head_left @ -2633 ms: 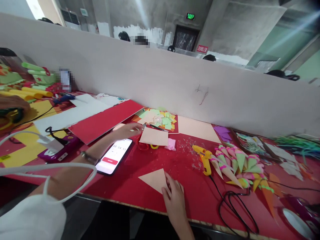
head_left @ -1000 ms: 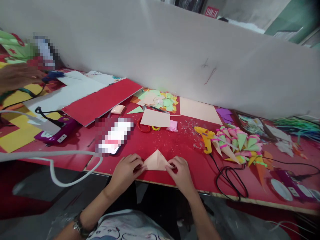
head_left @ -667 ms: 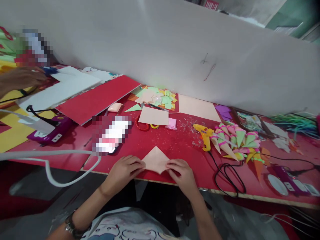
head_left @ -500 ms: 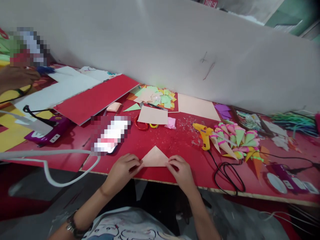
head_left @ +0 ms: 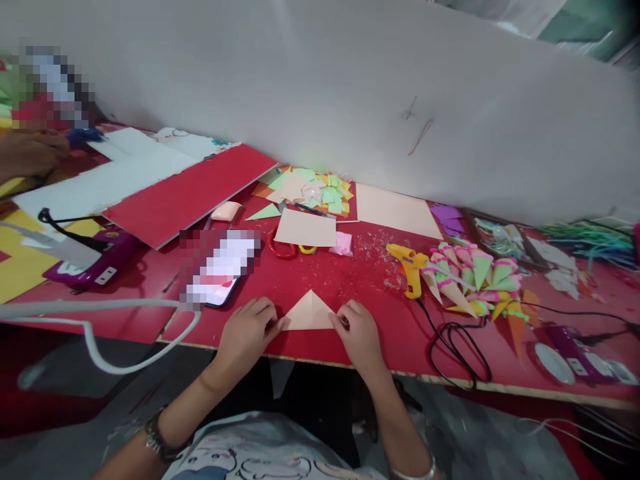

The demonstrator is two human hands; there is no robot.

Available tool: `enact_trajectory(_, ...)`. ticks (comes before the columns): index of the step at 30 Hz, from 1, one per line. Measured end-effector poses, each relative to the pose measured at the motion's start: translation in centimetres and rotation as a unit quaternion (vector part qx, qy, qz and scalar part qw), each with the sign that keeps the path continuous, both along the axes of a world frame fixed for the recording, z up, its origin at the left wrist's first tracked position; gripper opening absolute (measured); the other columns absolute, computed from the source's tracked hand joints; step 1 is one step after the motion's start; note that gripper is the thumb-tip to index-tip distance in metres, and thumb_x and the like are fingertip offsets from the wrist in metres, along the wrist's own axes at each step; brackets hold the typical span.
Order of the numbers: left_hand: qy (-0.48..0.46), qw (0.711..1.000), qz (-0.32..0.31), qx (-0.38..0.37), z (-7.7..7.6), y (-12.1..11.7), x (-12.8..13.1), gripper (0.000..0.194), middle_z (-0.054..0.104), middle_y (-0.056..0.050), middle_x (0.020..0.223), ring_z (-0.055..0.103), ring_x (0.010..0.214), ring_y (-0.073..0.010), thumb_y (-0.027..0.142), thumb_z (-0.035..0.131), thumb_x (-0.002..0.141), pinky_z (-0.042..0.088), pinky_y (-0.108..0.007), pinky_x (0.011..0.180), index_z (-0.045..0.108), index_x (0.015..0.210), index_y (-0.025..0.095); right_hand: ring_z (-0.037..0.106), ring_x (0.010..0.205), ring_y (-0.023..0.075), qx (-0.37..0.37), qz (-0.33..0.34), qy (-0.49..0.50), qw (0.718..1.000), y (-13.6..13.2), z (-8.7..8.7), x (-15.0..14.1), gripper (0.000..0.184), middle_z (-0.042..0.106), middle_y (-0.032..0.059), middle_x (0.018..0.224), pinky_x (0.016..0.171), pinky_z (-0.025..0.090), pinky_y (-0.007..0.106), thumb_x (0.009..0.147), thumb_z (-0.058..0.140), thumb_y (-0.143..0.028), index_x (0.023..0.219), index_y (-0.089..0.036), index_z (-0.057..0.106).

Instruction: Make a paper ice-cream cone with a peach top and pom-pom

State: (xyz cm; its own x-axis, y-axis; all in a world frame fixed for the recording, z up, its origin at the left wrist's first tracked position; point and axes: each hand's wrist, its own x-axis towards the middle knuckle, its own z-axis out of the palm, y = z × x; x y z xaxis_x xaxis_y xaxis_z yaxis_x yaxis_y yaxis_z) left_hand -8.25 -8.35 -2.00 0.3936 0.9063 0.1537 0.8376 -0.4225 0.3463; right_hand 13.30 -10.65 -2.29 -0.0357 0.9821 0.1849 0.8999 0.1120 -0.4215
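Observation:
A peach-coloured sheet of paper [head_left: 310, 313] lies near the front edge of the red table, showing as a triangle with its point away from me and a faint crease down the middle. My left hand [head_left: 250, 328] pinches its left corner between thumb and fingers. At the right corner, my right hand [head_left: 357, 330] is closed on the paper in the same way. Beyond it lies a flat peach card [head_left: 306, 228], partly covering red-handled scissors [head_left: 281, 248]. A phone [head_left: 220, 270], partly pixelated, rests to the left of the paper.
To the right are a yellow glue gun [head_left: 410, 267] with a black cord and a pile of paper cones [head_left: 473, 277]. Cut paper pieces [head_left: 315, 190] lie at the back. A red board [head_left: 193, 197] and purple power strip [head_left: 85, 263] are left. Another person's hand [head_left: 30, 153] shows far left.
My left hand came back from beyond the phone to the paper's left corner. Both hands then worked the paper, whose near edge went from pointed to straight. My view tilted down.

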Motion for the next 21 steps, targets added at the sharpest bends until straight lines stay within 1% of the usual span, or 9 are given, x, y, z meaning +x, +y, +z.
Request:
enact_trajectory(6, 0.036, 0.999, -0.004, 0.008, 0.0, 0.2, 0.2, 0.027, 0.050, -0.002, 0.075, 0.048, 0.069, -0.0145, 0.035, 0.041, 0.085, 0.037, -0.028, 0.064, 0.046, 0.065, 0.017, 0.043, 0.060, 0.0120, -0.003, -0.009, -0.057, 0.998, 0.4, 0.1, -0.1, 0.029, 0.046, -0.0011, 0.062, 0.057, 0.027, 0.024, 0.083, 0.046, -0.032, 0.057, -0.018, 0.044)
enact_trajectory(9, 0.044, 0.999, -0.027, 0.011, -0.2, 0.4, -0.1, 0.026, 0.051, -0.002, 0.078, 0.049, 0.070, -0.0148, 0.033, 0.038, 0.086, 0.038, -0.027, 0.063, 0.050, 0.070, 0.017, 0.043, 0.060, 0.0124, 0.011, -0.012, -0.073, 0.997, 0.4, -0.1, -0.2, 0.029, 0.046, -0.0007, 0.062, 0.057, 0.027, 0.025, 0.083, 0.045, -0.032, 0.057, -0.018, 0.045)
enact_trajectory(10, 0.041, 0.998, -0.046, 0.014, -0.2, 0.6, -0.3, 0.024, 0.052, -0.003, 0.082, 0.050, 0.074, -0.0152, 0.032, 0.037, 0.086, 0.039, -0.027, 0.065, 0.052, 0.074, 0.017, 0.043, 0.060, 0.0125, 0.016, -0.013, -0.078, 0.997, 0.4, -0.1, -0.3, 0.029, 0.046, -0.0006, 0.062, 0.057, 0.028, 0.025, 0.083, 0.044, -0.032, 0.058, -0.018, 0.045)
enact_trajectory(12, 0.040, 0.993, -0.113, 0.021, -0.1, 1.1, -0.7, 0.019, 0.052, -0.005, 0.096, 0.050, 0.086, -0.0165, 0.027, 0.038, 0.086, 0.040, -0.028, 0.072, 0.054, 0.092, 0.019, 0.043, 0.060, 0.0130, 0.019, -0.012, -0.088, 0.996, 0.4, -0.2, -0.3, 0.028, 0.046, -0.0005, 0.062, 0.058, 0.028, 0.025, 0.083, 0.043, -0.032, 0.059, -0.019, 0.046)
enact_trajectory(14, 0.062, 0.978, -0.196, 0.021, 0.2, 1.8, -1.2, 0.028, 0.048, -0.005, 0.112, 0.047, 0.099, -0.0180, 0.020, 0.039, 0.085, 0.039, -0.029, 0.081, 0.049, 0.111, 0.027, 0.043, 0.061, 0.0136, 0.011, -0.010, -0.097, 0.995, 0.4, -0.2, -0.4, 0.028, 0.047, -0.0001, 0.063, 0.058, 0.028, 0.026, 0.084, 0.043, -0.032, 0.059, -0.019, 0.047)
enact_trajectory(16, 0.092, 0.963, -0.252, 0.021, 0.5, 2.6, -1.7, 0.039, 0.046, -0.002, 0.119, 0.045, 0.101, -0.0185, 0.016, 0.042, 0.084, 0.037, -0.030, 0.083, 0.043, 0.118, 0.034, 0.045, 0.064, 0.0147, 0.004, -0.012, -0.100, 0.995, 0.3, 0.0, -0.4, 0.026, 0.049, 0.0008, 0.065, 0.059, 0.030, 0.026, 0.084, 0.043, -0.031, 0.062, -0.019, 0.049)
enact_trajectory(17, 0.102, 0.959, -0.265, 0.022, 0.6, 3.0, -1.9, 0.041, 0.046, -0.002, 0.120, 0.046, 0.100, -0.0180, 0.017, 0.043, 0.084, 0.036, -0.030, 0.083, 0.042, 0.120, 0.037, 0.045, 0.067, 0.0155, 0.008, -0.018, -0.099, 0.995, 0.3, 0.1, -0.5, 0.023, 0.051, 0.0018, 0.068, 0.061, 0.032, 0.027, 0.083, 0.044, -0.031, 0.065, -0.019, 0.051)
enact_trajectory(19, 0.109, 0.955, -0.276, 0.024, 0.8, 3.7, -2.2, 0.041, 0.047, -0.001, 0.120, 0.047, 0.096, -0.0164, 0.021, 0.044, 0.084, 0.035, -0.028, 0.084, 0.041, 0.121, 0.039, 0.047, 0.077, 0.0181, 0.030, -0.023, -0.101, 0.994, 0.1, 0.3, -0.6, 0.015, 0.054, 0.0051, 0.080, 0.069, 0.035, 0.029, 0.082, 0.045, -0.028, 0.081, -0.018, 0.056)
enact_trajectory(21, 0.115, 0.951, -0.286, 0.017, 1.0, 4.2, -2.4, 0.041, 0.046, -0.001, 0.122, 0.046, 0.095, -0.0161, 0.026, 0.045, 0.084, 0.033, -0.028, 0.085, 0.039, 0.123, 0.038, 0.046, 0.090, 0.0202, 0.067, 0.011, -0.115, 0.991, -0.2, 0.4, -1.0, 0.020, 0.055, 0.0074, 0.095, 0.083, 0.033, 0.036, 0.083, 0.045, -0.022, 0.100, -0.020, 0.055)
